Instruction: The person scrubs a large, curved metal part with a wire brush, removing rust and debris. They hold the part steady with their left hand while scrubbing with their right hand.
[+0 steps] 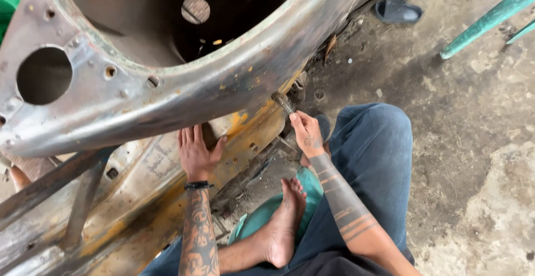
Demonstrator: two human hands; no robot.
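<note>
Stripped metal body shell (167, 86), upper left to centre: looks heavy, rigid, edges likely sharp. Left hand (195, 153), fingers spread flat, braces its yellowed lower panel (251, 137). Small wire brush (284, 103), centre: light, stiff; right hand (306, 134) fingers closed around its handle.

left hand (195, 153) on metal panel (167, 95), right hand (306, 134) gripping wire brush (283, 102)

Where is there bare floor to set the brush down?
Bare concrete floor lies right of the bent knee, below the green chair legs. It is crowded by the metal body panel, where the left hand rests and the right hand holds the wire brush.
</note>
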